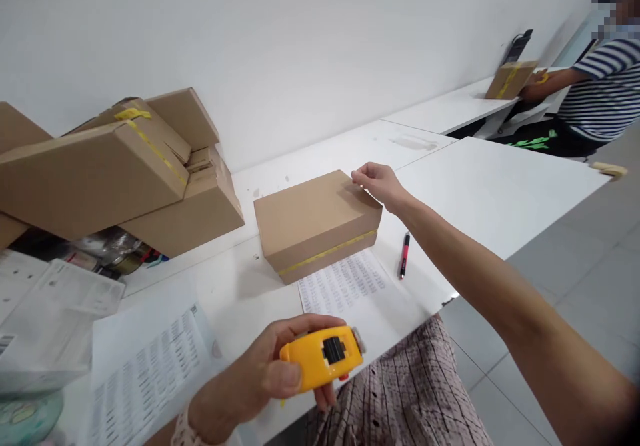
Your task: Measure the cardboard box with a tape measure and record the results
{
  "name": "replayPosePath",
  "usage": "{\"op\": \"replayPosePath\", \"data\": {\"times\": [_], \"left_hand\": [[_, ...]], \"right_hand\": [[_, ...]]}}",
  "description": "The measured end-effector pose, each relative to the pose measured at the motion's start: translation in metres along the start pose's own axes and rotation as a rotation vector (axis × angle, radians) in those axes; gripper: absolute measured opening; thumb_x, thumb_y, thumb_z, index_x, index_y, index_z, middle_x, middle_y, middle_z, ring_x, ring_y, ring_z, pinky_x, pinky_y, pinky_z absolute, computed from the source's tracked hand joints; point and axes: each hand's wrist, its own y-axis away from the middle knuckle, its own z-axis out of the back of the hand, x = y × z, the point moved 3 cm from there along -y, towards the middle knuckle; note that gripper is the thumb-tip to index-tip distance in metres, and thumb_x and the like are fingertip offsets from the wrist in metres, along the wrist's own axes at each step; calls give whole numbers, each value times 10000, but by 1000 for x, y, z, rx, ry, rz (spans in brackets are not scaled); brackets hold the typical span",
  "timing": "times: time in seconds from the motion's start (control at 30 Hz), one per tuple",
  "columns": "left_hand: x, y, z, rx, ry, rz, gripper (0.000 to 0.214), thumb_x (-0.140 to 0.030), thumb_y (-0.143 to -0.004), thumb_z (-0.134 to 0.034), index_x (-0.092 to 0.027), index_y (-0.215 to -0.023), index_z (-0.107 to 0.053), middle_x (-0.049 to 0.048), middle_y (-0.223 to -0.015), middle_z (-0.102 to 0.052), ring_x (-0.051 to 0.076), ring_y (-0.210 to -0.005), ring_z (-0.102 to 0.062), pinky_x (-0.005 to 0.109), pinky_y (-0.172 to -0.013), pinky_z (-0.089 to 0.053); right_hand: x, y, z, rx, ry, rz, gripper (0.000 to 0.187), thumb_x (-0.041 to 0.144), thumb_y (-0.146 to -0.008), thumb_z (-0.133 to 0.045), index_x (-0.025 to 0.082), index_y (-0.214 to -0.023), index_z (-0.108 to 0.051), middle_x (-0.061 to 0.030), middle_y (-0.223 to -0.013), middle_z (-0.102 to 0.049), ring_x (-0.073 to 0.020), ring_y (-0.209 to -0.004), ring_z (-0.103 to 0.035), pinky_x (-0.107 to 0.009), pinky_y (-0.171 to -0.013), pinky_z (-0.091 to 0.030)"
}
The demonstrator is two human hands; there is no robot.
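Note:
My left hand [280,359] is wrapped around a yellow tape measure [313,359] with a black slide button, held above the table's front edge. In front of it, a closed brown cardboard box [315,216] lies on the white table, a yellow strip running along its near side. My right hand [380,183] is over the far right corner of the box, thumb and fingers pinched together. Anything between those fingertips is too small to make out. A printed sheet [350,286] lies partly against the box's near side, and a red and black pen [405,256] rests to its right.
Stacked cardboard boxes [100,173] fill the left side. Below them are a translucent plastic container [45,326] and another printed sheet [150,373]. Far right, a person in a striped shirt [605,93] works at a cardboard box [510,81]. The table's edge [560,216] slants along the right.

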Motion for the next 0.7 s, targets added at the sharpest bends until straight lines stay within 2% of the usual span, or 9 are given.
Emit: {"op": "replayPosePath", "data": {"times": [0.1, 0.17, 0.23, 0.27, 0.3, 0.4, 0.47, 0.57, 0.7], "left_hand": [[-2, -3, -12, -59, 2, -140, 678, -598, -755, -801, -240, -1309, -646, 101, -1018, -727, 223, -817, -715, 351, -778, -582], [-11, -3, -9, -170, -68, -310, 762, -622, -697, -841, -281, -1339, -615, 92, -1065, -711, 260, -890, -712, 395, -834, -585], [-17, -4, -3, -319, -160, -462, 865, -555, -652, -898, -343, -1409, -538, 80, -1168, -678, 291, -998, -689, 400, -854, -579], [-18, -7, 0, -376, -203, -511, 913, -490, -645, -918, -376, -1442, -487, 73, -1217, -657, 296, -1046, -671, 384, -841, -575], [-17, -12, 1, -416, -240, -534, 953, -422, -648, -925, -401, -1466, -436, 68, -1256, -636, 297, -1088, -651, 367, -829, -568], [-8, -32, 1, -463, -310, -532, 1011, -317, -684, -893, -417, -1504, -309, 64, -1312, -598, 299, -1189, -591, 378, -886, -534], [-1, -44, -2, -477, -339, -540, 1019, -322, -708, -875, -404, -1514, -258, 67, -1319, -595, 300, -1235, -564, 414, -966, -497], [6, -51, -7, -509, -382, -555, 1027, -314, -733, -861, -387, -1526, -213, 72, -1331, -592, 283, -1249, -553, 428, -1036, -443], [16, -48, -11, -561, -423, -488, 1038, -301, -727, -867, -373, -1532, -215, 68, -1300, -587, 266, -1210, -558, 430, -1078, -392]], "right_hand": [[-1, -1, 7, -85, -49, 1, 205, 236, -855, -684, 189, -692, -569, -13, -746, -620, -120, -705, -514, -286, -703, -408], [4, 7, 16, -157, -54, 23, 202, 236, -852, -693, 195, -698, -569, -25, -756, -635, -130, -717, -534, -291, -702, -426], [15, 26, 20, -186, -68, 59, 202, 288, -860, -708, 203, -723, -587, -32, -771, -645, -142, -732, -547, -298, -704, -444], [22, 39, 19, -147, -82, 70, 213, 339, -872, -706, 206, -740, -605, -38, -786, -654, -150, -747, -559, -305, -716, -456], [29, 53, 15, -49, -100, 65, 241, 402, -891, -689, 208, -760, -631, -47, -806, -666, -159, -765, -573, -314, -733, -470], [46, 103, -11, 491, -159, -23, 470, 644, -936, -539, 217, -838, -709, -85, -918, -715, -200, -856, -622, -355, -778, -507], [52, 129, -23, 700, -188, -57, 522, 709, -915, -521, 229, -890, -725, -81, -981, -725, -207, -904, -629, -357, -789, -511], [51, 144, -29, 778, -204, -69, 420, 633, -846, -692, 226, -949, -705, -55, -964, -716, -186, -876, -623, -336, -772, -496], [50, 134, -21, 745, -204, -82, 349, 535, -811, -776, 210, -858, -657, -25, -831, -668, -153, -773, -587, -314, -727, -473]]}}
